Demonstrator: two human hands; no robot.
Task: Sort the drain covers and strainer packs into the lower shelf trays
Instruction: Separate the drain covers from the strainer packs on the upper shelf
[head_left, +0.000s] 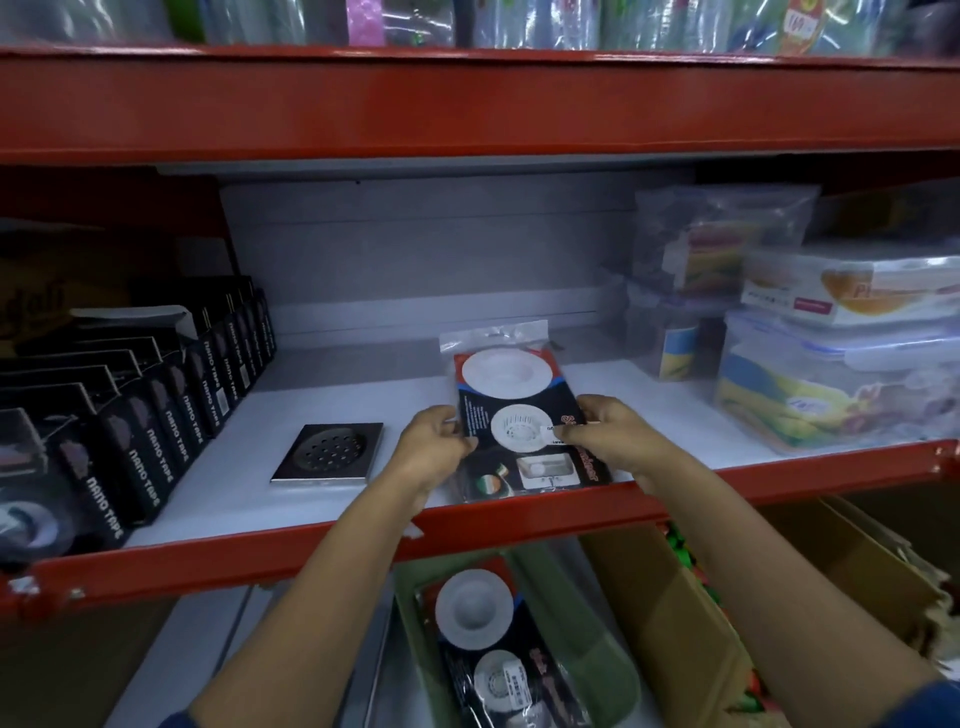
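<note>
Both hands, left hand (434, 441) and right hand (605, 428), pinch strainer pack (511, 410) by side edges, above middle shelf (311, 540). Drain cover (327, 453) left of pack, unsorted. Green tray (571, 613) below shelf already holds one pack (483, 634). Task early.

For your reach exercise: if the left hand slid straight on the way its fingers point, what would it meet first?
The left hand already grips the strainer pack; beyond it, probably the right hand, though depth is unclear.
</note>
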